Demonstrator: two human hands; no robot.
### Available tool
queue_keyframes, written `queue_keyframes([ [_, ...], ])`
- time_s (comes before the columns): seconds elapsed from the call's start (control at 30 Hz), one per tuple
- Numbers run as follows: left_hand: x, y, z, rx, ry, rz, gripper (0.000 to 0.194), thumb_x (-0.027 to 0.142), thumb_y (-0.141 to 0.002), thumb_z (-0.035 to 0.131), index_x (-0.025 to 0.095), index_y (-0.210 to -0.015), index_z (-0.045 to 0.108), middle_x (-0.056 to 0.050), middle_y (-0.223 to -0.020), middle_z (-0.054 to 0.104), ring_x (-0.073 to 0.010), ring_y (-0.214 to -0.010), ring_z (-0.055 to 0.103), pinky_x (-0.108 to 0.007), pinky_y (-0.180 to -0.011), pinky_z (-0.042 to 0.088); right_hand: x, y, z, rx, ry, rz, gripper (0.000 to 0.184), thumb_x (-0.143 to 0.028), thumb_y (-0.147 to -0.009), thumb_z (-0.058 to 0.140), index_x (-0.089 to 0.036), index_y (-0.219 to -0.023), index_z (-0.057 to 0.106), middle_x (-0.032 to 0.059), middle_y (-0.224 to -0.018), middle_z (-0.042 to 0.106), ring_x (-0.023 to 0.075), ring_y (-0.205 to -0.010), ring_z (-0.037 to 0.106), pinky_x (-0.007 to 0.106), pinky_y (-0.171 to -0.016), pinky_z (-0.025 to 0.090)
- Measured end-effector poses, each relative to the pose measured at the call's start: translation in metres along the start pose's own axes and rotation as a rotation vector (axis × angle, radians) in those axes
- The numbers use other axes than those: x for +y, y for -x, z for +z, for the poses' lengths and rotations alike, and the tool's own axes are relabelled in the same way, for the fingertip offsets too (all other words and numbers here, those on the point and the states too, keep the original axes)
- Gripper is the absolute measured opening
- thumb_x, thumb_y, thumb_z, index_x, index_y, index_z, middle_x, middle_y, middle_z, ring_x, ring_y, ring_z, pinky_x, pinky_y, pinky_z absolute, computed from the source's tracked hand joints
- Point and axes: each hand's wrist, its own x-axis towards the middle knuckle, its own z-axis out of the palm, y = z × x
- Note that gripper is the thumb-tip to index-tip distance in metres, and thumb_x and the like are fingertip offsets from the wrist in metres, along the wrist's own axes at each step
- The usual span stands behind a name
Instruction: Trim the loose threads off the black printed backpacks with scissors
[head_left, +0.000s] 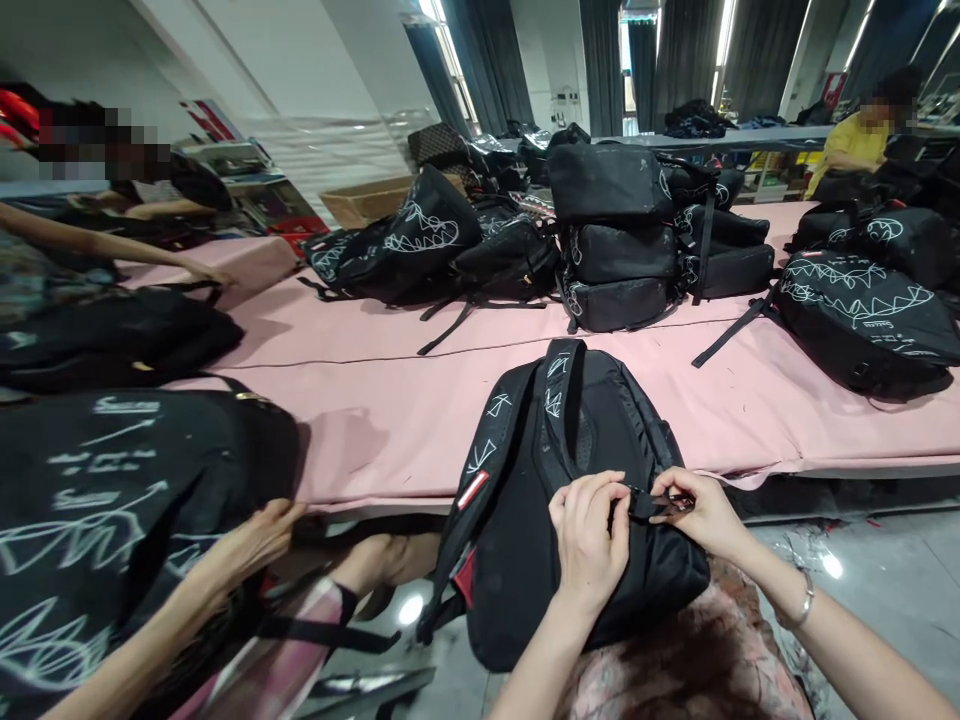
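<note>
A black backpack (525,560) with white scribble prints leans upright on my lap against the table edge, its back panel and shoulder straps facing me. My left hand (592,535) is closed on a short black strap (643,503) at the bag's right side. On the same strap, close to its other end, my right hand (697,510) pinches with thumb and fingers. A small, dark, shiny reddish thing (681,503) shows at my right fingers; its kind is unclear. The fingertips partly hide the strap ends.
A pink-covered table (405,400) runs across in front. Stacked black backpacks (615,250) stand on it, with more backpacks (862,310) at the right. Close on the left, a co-worker's hand (259,540) rests on another backpack (150,480). Other people work farther off.
</note>
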Motion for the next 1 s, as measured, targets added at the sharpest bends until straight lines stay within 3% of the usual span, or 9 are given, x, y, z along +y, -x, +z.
queue_keyframes([
  [0.13, -0.002, 0.003, 0.0, 0.033, 0.074, -0.064, 0.01, 0.017, -0.083, 0.046, 0.019, -0.082, 0.056, -0.006, -0.094, 0.066, -0.0192, -0.092, 0.058, -0.039, -0.085, 0.037, -0.002, 0.001, -0.004, -0.061, -0.04, 0.05, 0.023, -0.019, -0.063, 0.071, -0.019, -0.083, 0.059, -0.007, -0.06, 0.05, 0.0101, -0.056, 0.048, 0.021, -0.055, 0.038],
  [0.3, -0.006, 0.006, 0.0, 0.06, 0.266, -0.23, 0.011, 0.022, -0.085, 0.046, 0.02, -0.083, 0.056, -0.005, -0.092, 0.066, -0.0179, -0.091, 0.059, -0.036, -0.084, 0.043, -0.011, 0.003, -0.009, -0.117, -0.005, 0.04, 0.028, -0.019, -0.064, 0.069, -0.02, -0.091, 0.061, -0.0013, -0.076, 0.061, 0.0133, -0.065, 0.053, 0.025, -0.063, 0.043],
  [0.4, -0.008, 0.007, -0.006, -0.005, 0.336, -0.276, 0.025, 0.025, -0.089, 0.038, 0.019, -0.074, 0.057, -0.004, -0.09, 0.067, -0.0169, -0.089, 0.06, -0.034, -0.083, 0.044, -0.016, 0.003, -0.01, -0.11, 0.076, -0.002, 0.032, -0.02, -0.061, 0.071, -0.021, -0.092, 0.061, -0.0006, -0.08, 0.062, 0.0139, -0.067, 0.054, 0.025, -0.063, 0.042],
  [0.5, -0.008, 0.005, -0.014, -0.177, 0.238, -0.235, 0.028, 0.025, -0.09, 0.035, 0.02, -0.078, 0.06, -0.002, -0.09, 0.068, -0.0161, -0.088, 0.06, -0.034, -0.082, 0.042, -0.015, 0.003, -0.011, -0.129, 0.088, -0.001, 0.03, -0.02, -0.063, 0.07, -0.021, -0.091, 0.059, -0.0039, -0.07, 0.056, 0.012, -0.062, 0.049, 0.023, -0.059, 0.039],
  [0.63, -0.004, -0.003, -0.019, -0.396, 0.005, -0.102, 0.02, 0.026, -0.084, 0.05, 0.025, -0.102, 0.06, -0.002, -0.098, 0.068, -0.02, -0.091, 0.058, -0.038, -0.078, 0.038, -0.016, 0.003, -0.01, -0.131, 0.103, 0.015, 0.022, -0.021, -0.069, 0.064, -0.021, -0.09, 0.057, -0.0068, -0.06, 0.044, 0.0107, -0.056, 0.042, 0.022, -0.054, 0.034],
  [0.73, 0.001, -0.01, -0.019, -0.505, -0.079, -0.019, 0.019, 0.021, -0.082, 0.054, 0.028, -0.097, 0.063, -0.001, -0.094, 0.07, -0.0212, -0.086, 0.056, -0.037, -0.072, 0.034, -0.019, 0.006, -0.009, -0.099, 0.151, 0.031, 0.018, -0.018, -0.073, 0.056, -0.022, -0.09, 0.056, -0.0064, -0.061, 0.044, 0.0112, -0.056, 0.042, 0.022, -0.054, 0.032],
  [0.9, 0.009, -0.022, -0.021, -0.459, -0.185, 0.044, 0.009, 0.023, -0.078, 0.058, 0.026, -0.084, 0.065, -0.003, -0.08, 0.067, -0.0223, -0.082, 0.054, -0.038, -0.072, 0.034, -0.012, 0.011, 0.001, 0.065, 0.081, 0.098, 0.019, -0.021, -0.076, 0.051, -0.022, -0.094, 0.055, -0.0043, -0.067, 0.045, 0.0131, -0.06, 0.044, 0.024, -0.057, 0.035],
  [1.0, 0.011, -0.021, -0.022, -0.475, -0.205, -0.006, 0.01, 0.022, -0.08, 0.055, 0.022, -0.078, 0.064, -0.004, -0.077, 0.064, -0.02, -0.076, 0.056, -0.032, -0.067, 0.038, -0.007, 0.009, 0.011, 0.187, -0.056, 0.101, 0.025, -0.025, -0.077, 0.052, -0.021, -0.101, 0.052, -0.0038, -0.067, 0.044, 0.0133, -0.06, 0.044, 0.024, -0.059, 0.037],
])
